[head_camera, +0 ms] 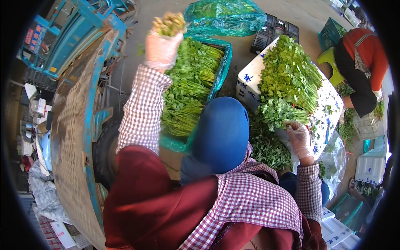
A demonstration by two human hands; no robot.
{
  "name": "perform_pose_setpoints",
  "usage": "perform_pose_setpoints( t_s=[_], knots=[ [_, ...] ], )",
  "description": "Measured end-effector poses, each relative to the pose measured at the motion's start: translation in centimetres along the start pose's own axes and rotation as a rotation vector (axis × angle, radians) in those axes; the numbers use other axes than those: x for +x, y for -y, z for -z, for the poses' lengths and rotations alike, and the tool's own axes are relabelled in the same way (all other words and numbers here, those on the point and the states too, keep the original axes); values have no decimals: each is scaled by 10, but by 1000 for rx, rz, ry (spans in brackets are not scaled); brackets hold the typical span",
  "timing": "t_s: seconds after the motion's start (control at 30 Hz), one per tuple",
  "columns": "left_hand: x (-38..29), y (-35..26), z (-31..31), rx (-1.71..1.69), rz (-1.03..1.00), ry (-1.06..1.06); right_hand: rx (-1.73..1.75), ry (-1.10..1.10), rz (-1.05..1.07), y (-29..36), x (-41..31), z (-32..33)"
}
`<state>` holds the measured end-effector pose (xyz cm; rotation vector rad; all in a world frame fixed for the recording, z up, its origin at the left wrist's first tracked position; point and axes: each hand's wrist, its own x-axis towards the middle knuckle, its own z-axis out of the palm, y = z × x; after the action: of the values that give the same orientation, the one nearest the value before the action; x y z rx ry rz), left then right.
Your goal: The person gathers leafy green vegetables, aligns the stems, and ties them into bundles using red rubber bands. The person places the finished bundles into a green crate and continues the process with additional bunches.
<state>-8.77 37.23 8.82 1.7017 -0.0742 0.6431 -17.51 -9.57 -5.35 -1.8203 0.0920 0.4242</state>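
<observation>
My left hand [164,50], in a clear plastic glove, is raised and grips a bunch of leafy greens [170,24] with its pale stem ends up. Motion blurs its leaves. Just below it, a teal plastic-lined crate [227,56] holds rows of leafy green bunches [187,93] that look like coriander. My right hand [298,137], gloved too, has curled fingers at the near edge of a white foam box [328,123]. Its fingertips meet the leaves of a small bunch [281,114]; whether they hold anything is unclear. A larger pile of greens [289,75] lies on the box.
A rusty blue cart [72,125] with a tyre [107,150] stands at left. Bagged greens [225,15] and black crates [275,32] lie beyond. Loose greens [268,150] cover the ground beside my knee [220,134]. At right, a person [359,65] bends near a green stool [331,65].
</observation>
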Motion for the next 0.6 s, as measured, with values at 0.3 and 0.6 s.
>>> perform_pose_setpoints(
  t_s=[0.3, 0.6],
  knots=[
    [-39, 186, -23, 672, 587, 416, -106, -52, 2, -20, -7, -8],
    [-83, 249, -39, 1437, 85, 1070, -90, -95, -152, -22, -13, -11]
  ],
)
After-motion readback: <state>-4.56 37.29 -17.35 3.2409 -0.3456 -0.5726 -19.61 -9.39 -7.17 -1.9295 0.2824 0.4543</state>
